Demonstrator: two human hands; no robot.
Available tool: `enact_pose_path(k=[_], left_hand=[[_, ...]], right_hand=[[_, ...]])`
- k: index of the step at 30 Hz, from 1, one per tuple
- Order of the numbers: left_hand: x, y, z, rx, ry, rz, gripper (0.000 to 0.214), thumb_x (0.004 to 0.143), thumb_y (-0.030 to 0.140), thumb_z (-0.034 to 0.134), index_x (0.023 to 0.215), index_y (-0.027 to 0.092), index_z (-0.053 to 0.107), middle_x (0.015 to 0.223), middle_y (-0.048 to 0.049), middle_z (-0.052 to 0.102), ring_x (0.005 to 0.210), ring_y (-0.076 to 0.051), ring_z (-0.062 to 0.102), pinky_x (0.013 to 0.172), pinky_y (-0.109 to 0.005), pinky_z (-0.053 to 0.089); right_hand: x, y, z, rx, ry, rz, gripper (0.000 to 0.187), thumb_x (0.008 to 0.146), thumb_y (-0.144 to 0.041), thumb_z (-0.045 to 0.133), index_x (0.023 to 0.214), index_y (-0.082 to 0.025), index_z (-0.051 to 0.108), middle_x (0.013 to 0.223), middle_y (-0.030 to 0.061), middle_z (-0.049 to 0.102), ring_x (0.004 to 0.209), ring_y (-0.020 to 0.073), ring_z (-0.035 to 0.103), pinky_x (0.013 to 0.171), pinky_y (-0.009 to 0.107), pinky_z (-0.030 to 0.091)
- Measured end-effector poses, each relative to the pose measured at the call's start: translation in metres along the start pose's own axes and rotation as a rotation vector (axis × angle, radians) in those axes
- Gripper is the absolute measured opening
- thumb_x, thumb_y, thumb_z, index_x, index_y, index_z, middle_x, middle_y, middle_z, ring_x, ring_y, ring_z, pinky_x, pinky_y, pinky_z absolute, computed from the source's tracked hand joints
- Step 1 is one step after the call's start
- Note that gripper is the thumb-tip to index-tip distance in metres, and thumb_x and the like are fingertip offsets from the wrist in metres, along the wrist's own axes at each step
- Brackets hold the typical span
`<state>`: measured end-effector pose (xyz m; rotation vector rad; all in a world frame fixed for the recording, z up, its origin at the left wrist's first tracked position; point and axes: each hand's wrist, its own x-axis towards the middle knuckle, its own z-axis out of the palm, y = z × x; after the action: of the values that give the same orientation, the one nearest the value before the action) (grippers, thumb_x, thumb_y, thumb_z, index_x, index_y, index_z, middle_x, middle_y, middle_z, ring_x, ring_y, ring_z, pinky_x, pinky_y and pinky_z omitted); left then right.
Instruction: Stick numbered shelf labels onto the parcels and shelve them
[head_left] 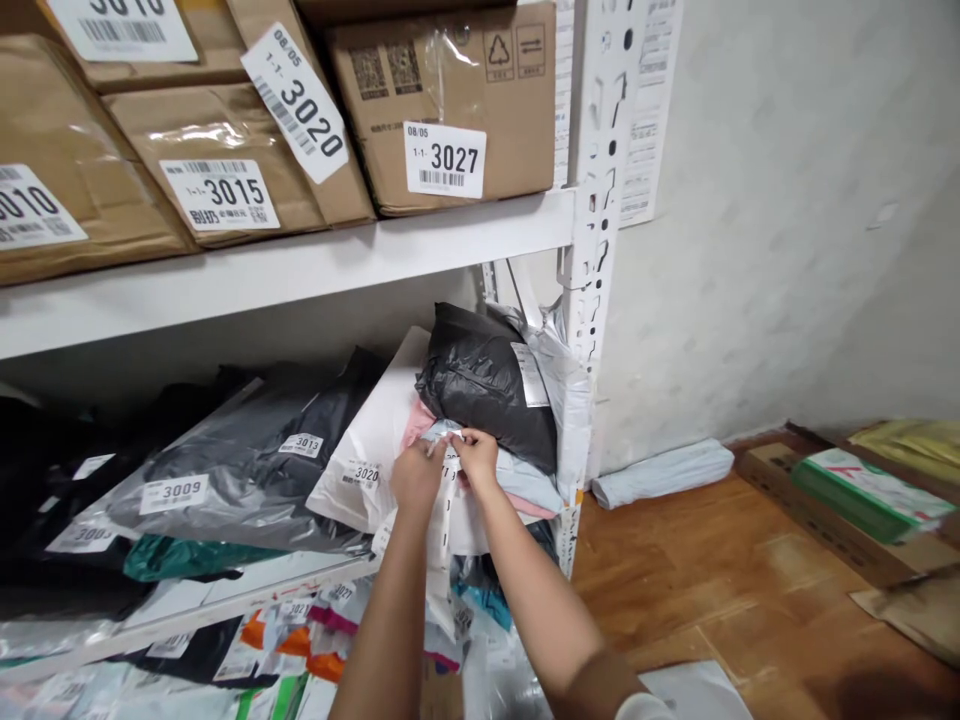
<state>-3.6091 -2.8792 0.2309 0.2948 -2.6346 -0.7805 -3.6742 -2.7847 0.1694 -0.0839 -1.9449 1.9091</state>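
My left hand [418,478] and my right hand [478,458] meet in front of the middle shelf, fingertips pinched close together. Between them is a strip of white printed labels [448,500], which hangs down past my left wrist. Exactly which part each hand grips is partly covered by the fingers. Just behind my fingers lies a pale blue parcel bag [525,482], with a plump black parcel bag [484,385] on top of it. Left of my left hand leans a white parcel bag [364,450] with a label reading 3020.
Grey and black parcel bags [240,460] fill the shelf to the left. Labelled cardboard boxes [457,90] stand above, and more bags lie below. A white perforated post [589,260] bounds the rack on the right. A rolled pale bag [664,473] lies on the wooden floor [660,570].
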Motion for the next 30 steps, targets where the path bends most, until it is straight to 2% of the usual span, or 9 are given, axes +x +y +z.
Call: enact_pose_path(k=[6, 11, 14, 16, 20, 24, 26, 28, 30], left_hand=[[-0.025, -0.015, -0.010, -0.178, -0.212, 0.097, 0.042, 0.074, 0.049, 0.059, 0.050, 0.019, 0.043, 0.047, 0.0049, 0.037, 0.050, -0.012, 0.040, 0.050, -0.023, 0.026], [-0.055, -0.018, -0.063, -0.333, -0.225, 0.206, 0.041, 0.081, 0.054, 0.055, 0.065, 0.017, 0.058, 0.055, 0.0046, 0.046, 0.056, -0.012, 0.043, 0.053, -0.022, 0.030], [-0.053, -0.009, -0.098, -0.409, -0.231, 0.299, 0.035, 0.084, 0.050, 0.055, 0.084, 0.018, 0.068, 0.073, 0.0012, 0.063, 0.070, -0.015, 0.054, 0.065, -0.022, 0.038], [-0.048, 0.000, -0.111, -0.387, -0.187, 0.355, 0.033, 0.086, 0.048, 0.054, 0.090, 0.018, 0.068, 0.079, 0.0007, 0.066, 0.076, -0.016, 0.056, 0.070, -0.022, 0.040], [-0.043, 0.010, -0.108, -0.367, -0.164, 0.404, 0.031, 0.088, 0.046, 0.052, 0.091, 0.019, 0.068, 0.080, 0.0009, 0.067, 0.077, -0.017, 0.058, 0.072, -0.022, 0.040], [-0.040, 0.006, -0.093, -0.513, -0.146, 0.361, 0.033, 0.088, 0.045, 0.052, 0.091, 0.017, 0.067, 0.078, 0.0000, 0.067, 0.076, -0.017, 0.058, 0.070, -0.023, 0.043], [-0.033, 0.009, -0.090, -0.544, -0.118, 0.343, 0.034, 0.087, 0.046, 0.053, 0.090, 0.016, 0.068, 0.078, -0.0004, 0.067, 0.076, -0.018, 0.059, 0.069, -0.023, 0.043], [-0.019, 0.017, -0.088, -0.550, -0.127, 0.358, 0.034, 0.086, 0.046, 0.055, 0.093, 0.016, 0.070, 0.082, -0.0016, 0.070, 0.079, -0.019, 0.061, 0.070, -0.024, 0.044], [-0.001, 0.031, -0.086, -0.565, -0.137, 0.406, 0.034, 0.085, 0.044, 0.056, 0.098, 0.017, 0.072, 0.091, -0.0036, 0.072, 0.085, -0.021, 0.063, 0.074, -0.025, 0.045]], right_hand=[[-0.003, -0.006, -0.002, -0.157, 0.025, -0.030, 0.021, 0.072, -0.036, 0.065, 0.066, -0.017, 0.071, 0.050, -0.0051, 0.051, 0.049, 0.0116, 0.045, 0.051, 0.022, 0.034], [-0.020, -0.022, -0.026, -0.285, -0.009, -0.119, 0.016, 0.070, -0.028, 0.070, 0.080, -0.016, 0.071, 0.063, 0.0022, 0.064, 0.061, 0.0183, 0.057, 0.064, 0.026, 0.043], [-0.040, -0.028, -0.037, -0.408, -0.038, -0.359, 0.031, 0.078, -0.019, 0.062, 0.108, -0.017, 0.065, 0.104, 0.0127, 0.068, 0.097, 0.0250, 0.060, 0.084, 0.033, 0.045], [-0.051, -0.029, -0.038, -0.526, -0.159, -0.614, 0.036, 0.086, -0.014, 0.052, 0.120, -0.022, 0.059, 0.129, 0.0119, 0.058, 0.121, 0.0255, 0.049, 0.098, 0.038, 0.039], [-0.063, -0.028, -0.034, -0.640, -0.330, -0.755, 0.046, 0.086, -0.009, 0.046, 0.132, -0.017, 0.049, 0.134, 0.0141, 0.056, 0.131, 0.0261, 0.041, 0.110, 0.049, 0.027], [-0.060, -0.044, -0.053, -0.463, -0.511, -0.868, 0.038, 0.076, -0.010, 0.056, 0.113, -0.017, 0.063, 0.116, 0.0120, 0.067, 0.115, 0.0271, 0.056, 0.106, 0.047, 0.036], [-0.047, -0.064, -0.072, -0.216, -0.365, -0.794, 0.027, 0.081, -0.013, 0.052, 0.102, -0.021, 0.067, 0.104, 0.0084, 0.070, 0.100, 0.0226, 0.063, 0.094, 0.040, 0.047], [-0.028, -0.091, -0.088, 0.057, -0.206, -0.640, 0.029, 0.088, -0.019, 0.046, 0.111, -0.023, 0.063, 0.103, 0.0076, 0.070, 0.095, 0.0191, 0.065, 0.085, 0.035, 0.052], [-0.005, -0.117, -0.093, 0.183, -0.246, -0.530, 0.033, 0.088, -0.028, 0.053, 0.120, -0.023, 0.059, 0.110, 0.0082, 0.069, 0.098, 0.0194, 0.065, 0.079, 0.032, 0.054]])
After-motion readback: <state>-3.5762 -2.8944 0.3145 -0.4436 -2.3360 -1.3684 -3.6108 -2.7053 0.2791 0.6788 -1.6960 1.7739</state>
